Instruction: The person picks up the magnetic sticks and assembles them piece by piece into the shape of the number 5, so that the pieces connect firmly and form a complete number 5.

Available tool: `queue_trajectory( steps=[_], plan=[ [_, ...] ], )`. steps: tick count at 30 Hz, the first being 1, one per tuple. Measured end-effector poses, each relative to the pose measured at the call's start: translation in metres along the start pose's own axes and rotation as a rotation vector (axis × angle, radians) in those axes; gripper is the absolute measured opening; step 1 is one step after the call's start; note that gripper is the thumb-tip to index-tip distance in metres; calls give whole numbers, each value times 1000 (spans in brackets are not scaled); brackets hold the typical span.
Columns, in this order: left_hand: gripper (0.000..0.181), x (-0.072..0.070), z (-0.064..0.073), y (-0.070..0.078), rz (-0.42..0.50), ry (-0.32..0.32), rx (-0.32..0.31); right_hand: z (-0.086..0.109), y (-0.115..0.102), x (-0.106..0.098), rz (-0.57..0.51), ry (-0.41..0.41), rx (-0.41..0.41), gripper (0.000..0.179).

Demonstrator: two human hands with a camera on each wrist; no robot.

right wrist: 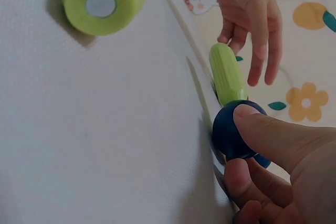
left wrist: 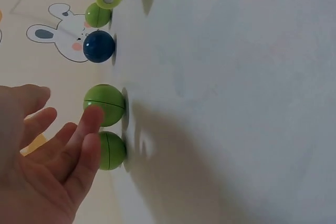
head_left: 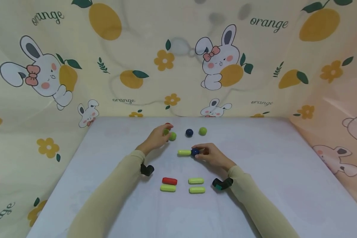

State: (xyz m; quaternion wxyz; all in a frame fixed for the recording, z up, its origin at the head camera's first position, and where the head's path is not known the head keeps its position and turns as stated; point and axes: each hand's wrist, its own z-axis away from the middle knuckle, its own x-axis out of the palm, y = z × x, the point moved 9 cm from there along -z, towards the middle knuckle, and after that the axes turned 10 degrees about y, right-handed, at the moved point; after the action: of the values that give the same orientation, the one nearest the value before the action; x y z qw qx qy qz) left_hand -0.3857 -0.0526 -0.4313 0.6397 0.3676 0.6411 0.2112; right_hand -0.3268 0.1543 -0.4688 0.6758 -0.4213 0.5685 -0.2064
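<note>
We see a dark blue ball (head_left: 194, 152) in the right hand (head_left: 215, 156), touching a lime rod's (head_left: 184, 152) end, midway between the white table's (head_left: 154, 218) side edges.
We make out thumb and fingers pinching the ball; the left hand (head_left: 157, 138), fingers loosely extended, hovers by two green balls (left wrist: 109, 101) near the far edge, though whether it touches them we cannot tell.

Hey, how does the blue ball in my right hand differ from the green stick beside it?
The ball is dark blue; the stick is yellowish green. The ball is round, whereas the stick is long and ridged. Your right hand pinches the ball, not the stick. They appear to touch each other.
</note>
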Motion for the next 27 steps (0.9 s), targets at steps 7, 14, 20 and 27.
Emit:
queue_trajectory(
  steps=[7,14,20,27],
  plan=[
    [50,9,0,-1,-69,-88,-7,-1,1,1,-1,-1,-4,41],
    [45,16,1,2,-121,-110,35,1,4,4,-9,3,-6,40],
    [43,24,3,2,-194,-156,35,4,9,6,-17,-17,17,41],
    [41,28,2,-1,-189,-200,-2,0,4,-1,-13,9,1,40]
  ],
)
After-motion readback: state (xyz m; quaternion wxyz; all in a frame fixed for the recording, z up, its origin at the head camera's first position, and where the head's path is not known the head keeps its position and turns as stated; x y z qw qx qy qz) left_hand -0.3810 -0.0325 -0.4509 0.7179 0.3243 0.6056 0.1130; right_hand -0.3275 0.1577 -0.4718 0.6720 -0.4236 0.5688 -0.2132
